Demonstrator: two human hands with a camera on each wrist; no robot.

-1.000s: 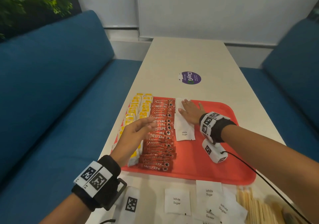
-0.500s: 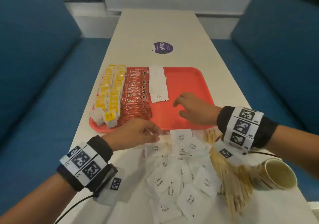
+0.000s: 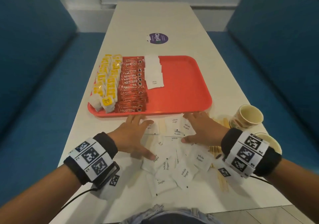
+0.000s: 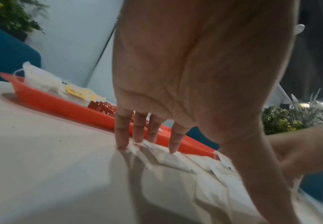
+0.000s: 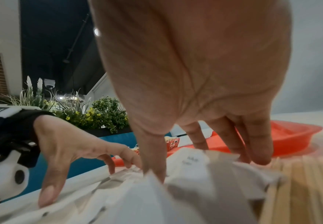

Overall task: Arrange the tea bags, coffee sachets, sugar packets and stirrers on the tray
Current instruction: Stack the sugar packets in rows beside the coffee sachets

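Note:
The red tray (image 3: pixel 181 85) holds rows of yellow tea bags (image 3: pixel 107 82), red coffee sachets (image 3: pixel 133 85) and a short stack of white sugar packets (image 3: pixel 154 73). Loose sugar packets (image 3: pixel 172 165) lie in a heap on the table in front of the tray. My left hand (image 3: pixel 136 135) and right hand (image 3: pixel 196 128) are spread over the far end of this heap, fingertips down on packets and thumbs out. In the left wrist view the straight fingers (image 4: pixel 137 131) touch the packets (image 4: pixel 176 159). Wooden stirrers (image 3: pixel 222 182) lie to the right, partly under my right wrist.
Two paper cups (image 3: pixel 248 116) stand right of the heap near the table edge. A purple round sticker (image 3: pixel 158 38) lies beyond the tray. Blue benches (image 3: pixel 34 85) flank the table on both sides. The tray's right half is bare.
Both hands have drawn back from the tray to the loose sugar heap. My right hand left the stack on the tray, and the head view has tilted down.

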